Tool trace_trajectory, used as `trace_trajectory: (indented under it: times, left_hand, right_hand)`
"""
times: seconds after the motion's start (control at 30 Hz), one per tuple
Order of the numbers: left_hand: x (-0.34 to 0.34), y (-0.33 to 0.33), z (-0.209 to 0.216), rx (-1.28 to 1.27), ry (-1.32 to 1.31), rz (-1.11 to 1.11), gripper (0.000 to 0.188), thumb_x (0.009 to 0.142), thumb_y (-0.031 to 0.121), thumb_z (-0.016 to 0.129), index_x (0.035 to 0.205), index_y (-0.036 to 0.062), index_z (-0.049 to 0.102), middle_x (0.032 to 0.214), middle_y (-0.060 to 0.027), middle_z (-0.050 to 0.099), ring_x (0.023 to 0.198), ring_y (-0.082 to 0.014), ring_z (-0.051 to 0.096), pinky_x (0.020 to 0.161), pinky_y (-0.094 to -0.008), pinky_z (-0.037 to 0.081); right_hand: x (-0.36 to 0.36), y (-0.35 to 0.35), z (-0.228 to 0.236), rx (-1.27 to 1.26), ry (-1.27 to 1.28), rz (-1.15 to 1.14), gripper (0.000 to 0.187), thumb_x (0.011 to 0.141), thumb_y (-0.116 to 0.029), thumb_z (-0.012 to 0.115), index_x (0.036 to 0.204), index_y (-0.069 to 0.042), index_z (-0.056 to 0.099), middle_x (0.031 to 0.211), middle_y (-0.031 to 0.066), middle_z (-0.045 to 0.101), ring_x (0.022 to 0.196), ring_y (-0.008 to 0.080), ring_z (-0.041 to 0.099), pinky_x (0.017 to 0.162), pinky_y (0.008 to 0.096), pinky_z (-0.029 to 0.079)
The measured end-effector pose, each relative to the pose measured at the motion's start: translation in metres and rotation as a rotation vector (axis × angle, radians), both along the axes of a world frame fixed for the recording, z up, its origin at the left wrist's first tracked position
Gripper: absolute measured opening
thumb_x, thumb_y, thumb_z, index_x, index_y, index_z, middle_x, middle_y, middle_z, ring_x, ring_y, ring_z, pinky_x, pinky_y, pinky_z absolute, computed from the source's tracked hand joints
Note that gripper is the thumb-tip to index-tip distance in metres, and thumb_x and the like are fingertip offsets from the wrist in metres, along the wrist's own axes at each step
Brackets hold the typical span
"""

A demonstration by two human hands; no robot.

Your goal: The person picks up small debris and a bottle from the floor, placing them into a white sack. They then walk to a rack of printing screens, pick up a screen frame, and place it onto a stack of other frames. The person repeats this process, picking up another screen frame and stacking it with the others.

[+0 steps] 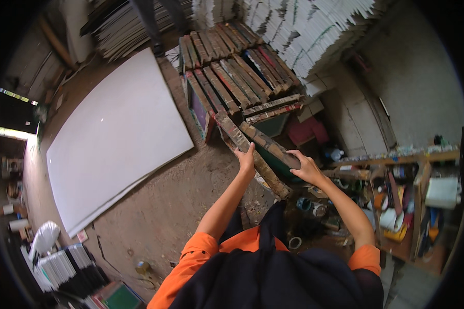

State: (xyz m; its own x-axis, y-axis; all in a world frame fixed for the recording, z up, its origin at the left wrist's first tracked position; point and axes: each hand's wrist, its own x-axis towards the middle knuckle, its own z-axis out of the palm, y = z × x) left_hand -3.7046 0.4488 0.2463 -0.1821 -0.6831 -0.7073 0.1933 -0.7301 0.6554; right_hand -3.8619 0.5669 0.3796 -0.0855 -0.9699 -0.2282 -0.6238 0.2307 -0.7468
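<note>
In front of me several worn wooden screen frames stand on edge. My left hand (246, 160) is closed round the edge of one long paint-stained screen frame (263, 172), thumb on top. To its right, my right hand (305, 169) grips the upper edge of a second screen frame (268, 142), which has a dark green panel below its edge. The two frames lean at a slant, close together at their far ends and apart nearer to me. Just beyond them is a tightly packed row of screen frames (222, 85), edges up. The fingers under both edges are partly hidden.
A large white sheet stack (118, 139) lies on the floor to the left. High stacks of white sheets (306, 33) stand behind the frames. At right, a cluttered wooden shelf (422, 206) holds tools and tape. Jars (318, 209) stand on the floor near my legs. Another person's legs (149, 23) show at the back.
</note>
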Motion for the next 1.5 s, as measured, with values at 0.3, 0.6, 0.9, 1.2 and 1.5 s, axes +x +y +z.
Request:
trace_trajectory:
  times: [0.3,0.6,0.9,1.2,1.5]
  left_hand:
    - [-0.081,0.038,-0.037,0.047,-0.006,0.346,0.097,0.072,0.032,0.064,0.129,0.0063,-0.010,0.135,-0.0158,0.006,0.124,-0.0286,0.014,0.098,-0.0455,0.017]
    - [-0.129,0.068,-0.114,0.183,0.005,0.575,0.097,0.071,0.022,0.067,0.125,0.0013,-0.010,0.130,-0.0159,0.020,0.114,-0.0298,0.031,0.092,-0.0482,0.028]
    - [-0.172,0.053,-0.189,0.361,0.015,0.746,0.097,0.073,0.021,0.066,0.127,0.0058,-0.013,0.130,-0.0131,0.023,0.114,-0.0288,0.032,0.090,-0.0496,0.030]
    - [-0.184,0.028,-0.226,0.401,-0.048,0.759,0.098,0.073,0.026,0.065,0.126,0.0066,-0.015,0.132,-0.0155,0.019,0.115,-0.0322,0.033,0.092,-0.0594,0.017]
    - [-0.207,0.001,-0.210,0.438,-0.175,0.684,0.108,0.071,0.028,0.067,0.125,0.0076,-0.023,0.135,-0.0164,0.013,0.118,-0.0330,0.028,0.093,-0.0591,0.016]
  right_hand:
    - [-0.118,-0.021,-0.067,-0.090,-0.022,0.335,0.053,0.062,-0.003,0.059,0.111,-0.011,0.040,0.101,0.0179,0.054,0.092,0.0357,0.052,0.073,0.0398,0.045]
    - [-0.182,-0.046,-0.175,-0.152,-0.035,0.630,0.051,0.063,-0.002,0.058,0.110,-0.010,0.038,0.099,0.0169,0.054,0.092,0.0348,0.051,0.076,0.0395,0.045]
    - [-0.222,-0.085,-0.275,-0.021,-0.040,0.655,0.051,0.062,-0.001,0.058,0.107,-0.012,0.036,0.077,0.0163,0.055,0.077,0.0349,0.054,0.067,0.0413,0.043]
    - [-0.240,-0.129,-0.305,-0.093,-0.008,0.662,0.053,0.060,-0.004,0.058,0.108,-0.016,0.040,0.076,0.0129,0.056,0.078,0.0322,0.054,0.073,0.0394,0.040]
    - [-0.254,-0.148,-0.329,-0.137,0.218,0.601,0.052,0.061,-0.004,0.064,0.110,-0.007,0.046,0.096,0.0107,0.048,0.094,0.0279,0.046,0.079,0.0363,0.036]
